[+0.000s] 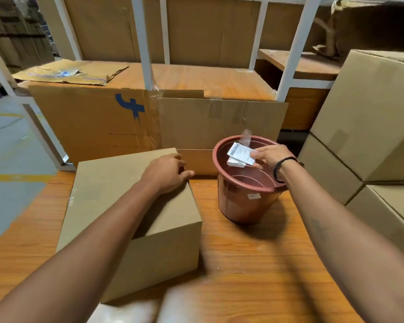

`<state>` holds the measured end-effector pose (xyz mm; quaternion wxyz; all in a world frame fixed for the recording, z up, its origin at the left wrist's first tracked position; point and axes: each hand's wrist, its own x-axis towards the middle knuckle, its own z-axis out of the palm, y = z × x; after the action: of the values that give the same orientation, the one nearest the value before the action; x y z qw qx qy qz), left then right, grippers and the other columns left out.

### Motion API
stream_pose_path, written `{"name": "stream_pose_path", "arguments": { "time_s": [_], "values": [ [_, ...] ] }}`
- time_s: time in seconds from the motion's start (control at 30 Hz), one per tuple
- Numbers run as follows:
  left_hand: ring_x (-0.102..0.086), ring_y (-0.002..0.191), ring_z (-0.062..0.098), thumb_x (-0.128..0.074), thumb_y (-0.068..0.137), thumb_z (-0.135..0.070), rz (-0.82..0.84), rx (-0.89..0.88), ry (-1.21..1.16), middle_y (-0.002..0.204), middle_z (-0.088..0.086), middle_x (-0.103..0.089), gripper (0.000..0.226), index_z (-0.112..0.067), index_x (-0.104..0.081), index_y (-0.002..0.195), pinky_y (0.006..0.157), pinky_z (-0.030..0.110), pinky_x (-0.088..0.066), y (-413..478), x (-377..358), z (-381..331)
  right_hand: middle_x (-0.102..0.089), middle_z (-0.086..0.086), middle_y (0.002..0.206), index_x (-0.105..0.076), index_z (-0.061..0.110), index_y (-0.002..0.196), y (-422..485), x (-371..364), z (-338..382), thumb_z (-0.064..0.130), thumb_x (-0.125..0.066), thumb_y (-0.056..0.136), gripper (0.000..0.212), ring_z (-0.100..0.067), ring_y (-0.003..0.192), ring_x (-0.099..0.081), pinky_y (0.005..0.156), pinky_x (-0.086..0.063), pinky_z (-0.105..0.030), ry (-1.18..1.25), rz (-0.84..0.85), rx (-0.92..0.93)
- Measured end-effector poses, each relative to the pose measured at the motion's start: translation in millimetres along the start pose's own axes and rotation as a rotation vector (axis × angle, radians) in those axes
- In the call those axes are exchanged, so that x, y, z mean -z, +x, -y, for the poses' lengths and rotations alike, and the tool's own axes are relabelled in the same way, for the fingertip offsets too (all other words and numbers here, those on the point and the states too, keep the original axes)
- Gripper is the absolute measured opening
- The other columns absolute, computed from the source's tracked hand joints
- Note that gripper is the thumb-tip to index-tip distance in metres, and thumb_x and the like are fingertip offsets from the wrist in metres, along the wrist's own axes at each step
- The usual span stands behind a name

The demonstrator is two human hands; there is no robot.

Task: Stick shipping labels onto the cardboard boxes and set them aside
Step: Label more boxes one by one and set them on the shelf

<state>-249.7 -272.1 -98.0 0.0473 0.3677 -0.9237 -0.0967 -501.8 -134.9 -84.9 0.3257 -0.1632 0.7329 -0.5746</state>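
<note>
Shipping label [240,153]: print too small to read.
Pale shape [131,308], near edge: blurred, cut off, unidentifiable.
Stacked cartons [371,117], right: cropped by frame.

An orange wood-grain bench [254,264] carries a round reddish-brown plastic bucket [243,206]; behind stands a flattened brown cardboard sheet with a blue mark [91,127], before a white metal rack [145,54]; grey floor with yellow lines [9,148] at left.
</note>
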Motion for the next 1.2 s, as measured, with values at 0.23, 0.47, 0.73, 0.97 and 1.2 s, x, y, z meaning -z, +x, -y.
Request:
{"name": "stream_pose_path", "arguments": {
  "time_s": [0.23,0.47,0.73,0.97,1.2],
  "values": [
    [-0.049,0.132,0.018,-0.047,0.089,-0.067,0.070,0.029,0.018,0.152,-0.017,-0.039,0.057,-0.036,-0.055,0.136,0.100,0.041,-0.048,1,10,1,-0.066,-0.019,0.081,-0.066,-0.011,0.101,58,7,-10,-0.014,-0.061,0.087,0.015,-0.025,0.068,-0.064,0.036,-0.049,-0.024,-0.379,0.123,-0.170],
    [-0.041,0.139,0.017,-0.047,0.090,-0.065,0.037,0.049,-0.027,0.153,-0.019,-0.036,0.056,-0.039,-0.052,0.138,0.107,0.043,-0.042,0,0,5,-0.068,-0.017,0.076,-0.069,-0.007,0.080,89,-12,-30,-0.012,-0.066,0.084,0.006,-0.026,0.065,-0.066,0.056,-0.061,-0.033,-0.585,0.276,-0.205],
    [-0.037,0.142,0.016,-0.045,0.090,-0.067,0.015,0.058,-0.034,0.154,-0.019,-0.033,0.056,-0.040,-0.050,0.139,0.108,0.046,-0.041,2,-5,6,-0.058,-0.008,0.061,-0.060,0.006,0.077,106,-14,-36,0.024,-0.081,0.080,0.027,-0.025,0.063,-0.053,0.073,-0.051,-0.038,-0.896,0.340,-0.215],
    [-0.036,0.142,0.017,-0.045,0.092,-0.064,0.008,0.054,-0.031,0.155,-0.017,-0.033,0.055,-0.039,-0.049,0.141,0.108,0.045,-0.040,1,-8,6,-0.071,-0.014,0.093,-0.067,0.003,0.118,76,-35,-10,0.026,-0.082,0.079,0.048,-0.019,0.070,-0.058,0.075,-0.057,-0.037,-0.593,0.294,0.131],
    [-0.045,0.135,0.024,-0.049,0.102,-0.032,-0.066,0.092,-0.469,0.148,0.001,-0.048,0.048,-0.033,-0.039,0.148,0.107,0.034,-0.035,-14,5,22,-0.070,-0.008,0.121,-0.068,0.011,0.123,-45,-105,-5,0.036,-0.064,0.093,0.039,-0.018,0.114,-0.064,0.102,-0.047,-0.033,-0.608,0.340,0.933]
  ]
}}
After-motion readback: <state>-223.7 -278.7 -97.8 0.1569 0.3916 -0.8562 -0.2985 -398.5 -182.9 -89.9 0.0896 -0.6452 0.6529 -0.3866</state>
